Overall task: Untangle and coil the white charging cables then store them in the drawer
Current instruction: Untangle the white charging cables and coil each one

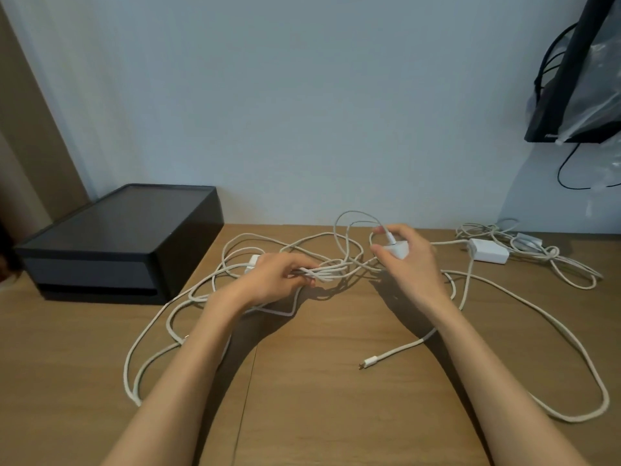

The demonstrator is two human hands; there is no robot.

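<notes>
White charging cables (339, 245) lie tangled across the middle of the wooden desk (322, 381). My left hand (279, 277) pinches a bunch of strands at the knot (331, 271). My right hand (408, 260) grips a small white plug adapter (398, 251) with a cable end sticking out of its top. One long cable loops wide to the right, and a free connector (369, 361) rests on the desk in front. Behind my left hand, another white adapter (253, 260) is partly hidden. At the back left stands the black drawer unit (114, 243), its drawer closed.
A white power brick (489, 250) with its own tangle of thin cables (537, 253) lies at the back right of the desk. A black object wrapped in clear plastic (578, 82) with black wires hangs on the wall at upper right.
</notes>
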